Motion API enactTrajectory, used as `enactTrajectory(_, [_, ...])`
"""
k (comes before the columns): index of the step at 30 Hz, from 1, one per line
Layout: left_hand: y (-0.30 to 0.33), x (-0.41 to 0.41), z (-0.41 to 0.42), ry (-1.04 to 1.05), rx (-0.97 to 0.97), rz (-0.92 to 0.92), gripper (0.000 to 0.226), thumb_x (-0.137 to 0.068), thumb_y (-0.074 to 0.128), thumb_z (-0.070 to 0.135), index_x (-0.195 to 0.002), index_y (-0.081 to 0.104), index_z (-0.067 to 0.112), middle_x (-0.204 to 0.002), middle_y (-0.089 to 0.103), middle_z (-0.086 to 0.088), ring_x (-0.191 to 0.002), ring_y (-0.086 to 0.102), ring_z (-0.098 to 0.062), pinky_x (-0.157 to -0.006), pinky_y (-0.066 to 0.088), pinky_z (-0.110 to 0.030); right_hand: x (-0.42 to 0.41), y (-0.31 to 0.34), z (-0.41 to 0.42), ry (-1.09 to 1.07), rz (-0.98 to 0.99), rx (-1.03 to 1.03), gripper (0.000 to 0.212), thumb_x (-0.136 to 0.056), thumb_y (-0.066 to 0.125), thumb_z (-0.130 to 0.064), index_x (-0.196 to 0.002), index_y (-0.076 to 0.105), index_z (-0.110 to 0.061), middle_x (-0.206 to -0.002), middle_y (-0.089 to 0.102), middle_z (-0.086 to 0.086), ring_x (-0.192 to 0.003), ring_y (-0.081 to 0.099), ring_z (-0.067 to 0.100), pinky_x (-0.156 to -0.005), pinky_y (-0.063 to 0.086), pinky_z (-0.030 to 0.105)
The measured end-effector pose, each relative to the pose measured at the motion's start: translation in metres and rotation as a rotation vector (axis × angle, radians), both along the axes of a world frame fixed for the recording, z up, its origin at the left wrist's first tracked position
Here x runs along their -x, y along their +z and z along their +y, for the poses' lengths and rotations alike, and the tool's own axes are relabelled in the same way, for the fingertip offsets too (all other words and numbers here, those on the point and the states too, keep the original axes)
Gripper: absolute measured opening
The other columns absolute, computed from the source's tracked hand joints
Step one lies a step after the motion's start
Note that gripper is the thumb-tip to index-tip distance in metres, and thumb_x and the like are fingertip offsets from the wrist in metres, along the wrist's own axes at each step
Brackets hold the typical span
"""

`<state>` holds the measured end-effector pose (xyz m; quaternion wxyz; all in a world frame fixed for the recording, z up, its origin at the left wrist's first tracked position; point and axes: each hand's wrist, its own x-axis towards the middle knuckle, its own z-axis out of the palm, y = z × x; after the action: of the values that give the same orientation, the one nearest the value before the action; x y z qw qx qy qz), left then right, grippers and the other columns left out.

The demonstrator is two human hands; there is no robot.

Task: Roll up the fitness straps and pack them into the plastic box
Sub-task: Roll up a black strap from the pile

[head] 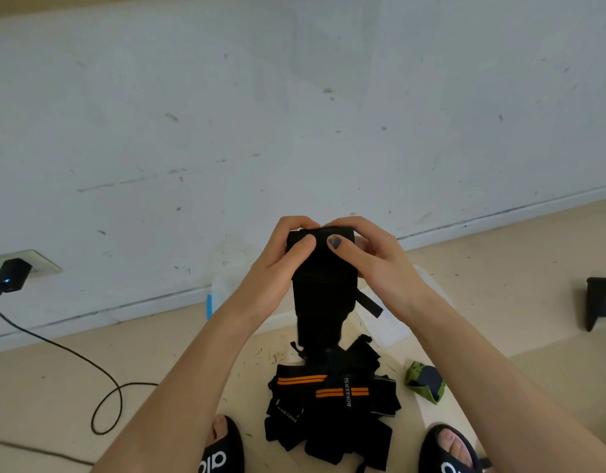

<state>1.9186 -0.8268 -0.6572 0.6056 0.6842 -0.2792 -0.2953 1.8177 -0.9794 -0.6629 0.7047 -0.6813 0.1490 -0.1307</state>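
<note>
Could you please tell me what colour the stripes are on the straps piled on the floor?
Orange stripes, clearest in the head view.

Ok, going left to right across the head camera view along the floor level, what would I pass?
Black charger plugged into the wall, then its cable looping on the floor, then the pile of black straps between the feet, then the small green item, then the black object at the far right.

A small black charger [10, 274] with a blue light sits in the wall socket, and its black cable [90, 363] loops over the beige floor [55, 387]. A crumpled green cloth [425, 382] lies near my black slide sandals [223, 452].
</note>
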Motion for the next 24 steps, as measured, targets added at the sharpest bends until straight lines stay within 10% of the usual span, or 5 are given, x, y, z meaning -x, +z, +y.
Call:
enactTrajectory(5, [0.000, 0.000, -0.002, 0.042, 0.025, 0.003, 0.023, -0.106, 0.051, 0.015, -0.110, 0.061, 0.035, -0.112, 0.065, 0.006, -0.110, 0.064, -0.017, -0.101, 0.054, -0.043, 0.001, -0.002, -0.001, 0.018, 0.016, -0.060, 0.025, -0.102, 0.063, -0.013, -0.125, 0.066, -0.022, -0.102, 0.076, 0.010, -0.095, 0.075, 0.024, -0.078, 0.059, 0.032])
enactTrajectory(9, [-0.001, -0.004, -0.001, 0.084, 0.061, 0.010, 0.024, -0.105, 0.050, 0.010, -0.106, 0.060, 0.033, -0.114, 0.064, 0.002, -0.110, 0.064, -0.018, -0.097, 0.054, -0.039, 0.004, -0.007, -0.011, 0.039, 0.171, -0.126, 0.035, -0.103, 0.061, -0.028, -0.137, 0.058, -0.036, -0.119, 0.075, 0.003, -0.112, 0.072, 0.024, -0.103, 0.053, 0.044])
enactTrajectory(12, [-0.001, -0.008, 0.002, 0.110, 0.075, 0.001, 0.025, -0.105, 0.049, 0.010, -0.107, 0.060, 0.032, -0.110, 0.061, 0.007, -0.107, 0.061, -0.012, -0.092, 0.051, -0.033, 0.008, -0.004, -0.018, 0.009, 0.142, -0.366, 0.029, -0.105, 0.045, -0.013, -0.128, 0.062, -0.014, -0.125, 0.072, 0.015, -0.112, 0.072, 0.033, -0.105, 0.053, 0.049])
enactTrajectory(16, [0.002, -0.010, 0.004, 0.123, 0.109, 0.025, 0.026, -0.106, 0.047, 0.009, -0.105, 0.061, 0.030, -0.103, 0.062, 0.015, -0.101, 0.060, -0.006, -0.089, 0.050, -0.029, 0.014, -0.003, -0.018, 0.094, 0.076, -0.337, 0.024, -0.092, 0.046, 0.014, -0.101, 0.058, -0.005, -0.119, 0.073, 0.022, -0.109, 0.072, 0.035, -0.104, 0.055, 0.043])
enactTrajectory(24, [0.001, -0.003, 0.002, 0.092, 0.114, 0.014, 0.031, -0.107, 0.044, 0.010, -0.105, 0.062, 0.035, -0.114, 0.062, 0.007, -0.111, 0.061, -0.017, -0.095, 0.050, -0.040, 0.009, -0.007, -0.001, 0.030, 0.069, -0.036, 0.021, -0.088, 0.080, -0.009, -0.080, 0.060, -0.010, -0.070, 0.061, -0.005, -0.071, 0.060, 0.008, -0.076, 0.046, 0.019])
